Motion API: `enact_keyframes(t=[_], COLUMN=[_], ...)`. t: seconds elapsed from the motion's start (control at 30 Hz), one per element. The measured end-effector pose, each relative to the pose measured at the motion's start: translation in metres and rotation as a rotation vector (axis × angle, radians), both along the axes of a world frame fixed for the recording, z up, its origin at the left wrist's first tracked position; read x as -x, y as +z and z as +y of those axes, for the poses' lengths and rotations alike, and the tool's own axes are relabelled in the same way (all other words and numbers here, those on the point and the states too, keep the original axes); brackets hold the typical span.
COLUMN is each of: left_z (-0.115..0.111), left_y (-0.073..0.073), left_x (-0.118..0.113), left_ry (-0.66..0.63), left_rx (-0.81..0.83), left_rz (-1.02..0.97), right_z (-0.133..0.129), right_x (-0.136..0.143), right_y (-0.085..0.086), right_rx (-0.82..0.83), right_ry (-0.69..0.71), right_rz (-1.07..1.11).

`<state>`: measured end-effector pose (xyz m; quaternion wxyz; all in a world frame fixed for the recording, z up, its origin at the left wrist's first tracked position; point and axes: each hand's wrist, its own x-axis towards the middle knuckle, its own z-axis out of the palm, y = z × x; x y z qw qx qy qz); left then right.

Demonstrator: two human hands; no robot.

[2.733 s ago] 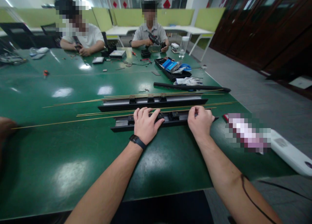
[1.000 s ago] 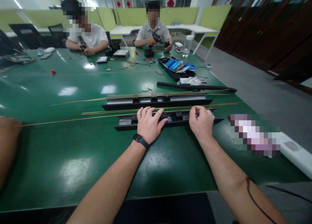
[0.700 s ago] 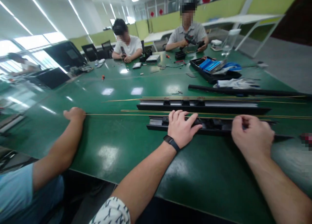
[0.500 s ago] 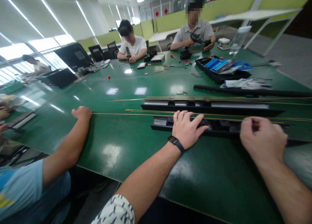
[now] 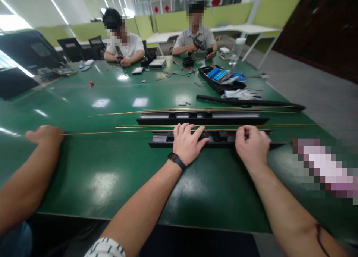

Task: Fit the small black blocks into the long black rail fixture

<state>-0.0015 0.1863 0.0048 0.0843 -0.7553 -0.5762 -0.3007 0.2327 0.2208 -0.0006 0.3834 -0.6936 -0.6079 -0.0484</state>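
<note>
My left hand (image 5: 187,142), with a dark watch at the wrist, lies over the nearer black channel (image 5: 159,144), fingers spread. Dark blocks (image 5: 219,135) sit inside this channel. Farther right, my right hand (image 5: 253,145) is closed in a pinch above the channel, where a thin brass rod (image 5: 112,132) runs to its fingertips. The rod passes by my left fingers, and its far left end reaches another person's hand (image 5: 46,134). More brass rods (image 5: 134,127) lie just behind. The fingertip contact is partly hidden.
A second black channel (image 5: 181,121) lies behind, with rods along it. Beyond are a black bar (image 5: 268,103), white gloves (image 5: 242,94) and a black tray (image 5: 211,81) of blue items. Two people sit across the green table (image 5: 112,193). A blurred pink shape (image 5: 324,167) is at right.
The view has turned, so the table items and hands appear farther left. A blurred pink shape now shows at right. Both my hands keep their poses near the channel.
</note>
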Motion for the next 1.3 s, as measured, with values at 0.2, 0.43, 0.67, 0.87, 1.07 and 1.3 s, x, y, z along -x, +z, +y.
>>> enact_keyframes(t=[0.2,0.43,0.67,0.87,1.07,1.3], left_z=[0.002,0.002,0.002,0.003,0.003,0.003], left_y=[-0.003,-0.002,-0.004,-0.005,-0.005,-0.006], left_x=[0.000,0.000,0.000,0.000,0.001,0.001], left_ry=[-0.008,-0.011,-0.013,-0.019,-0.018,-0.017], left_rx=[-0.001,-0.009,-0.014,-0.018,-0.030,-0.040], left_rz=[0.004,0.011,0.015,0.009,0.020,0.022], right_z=[0.000,0.000,0.001,-0.002,-0.002,-0.003], right_x=[-0.003,-0.006,-0.019,-0.014,-0.011,-0.011], right_y=[-0.005,-0.003,0.002,0.001,-0.001,0.001], right_rx=[-0.006,-0.005,-0.006,0.000,0.017,0.046], right_ry=[-0.005,-0.067,-0.234,-0.107,-0.104,-0.153], right_rz=[-0.026,-0.070,-0.060,-0.082,-0.155,-0.118])
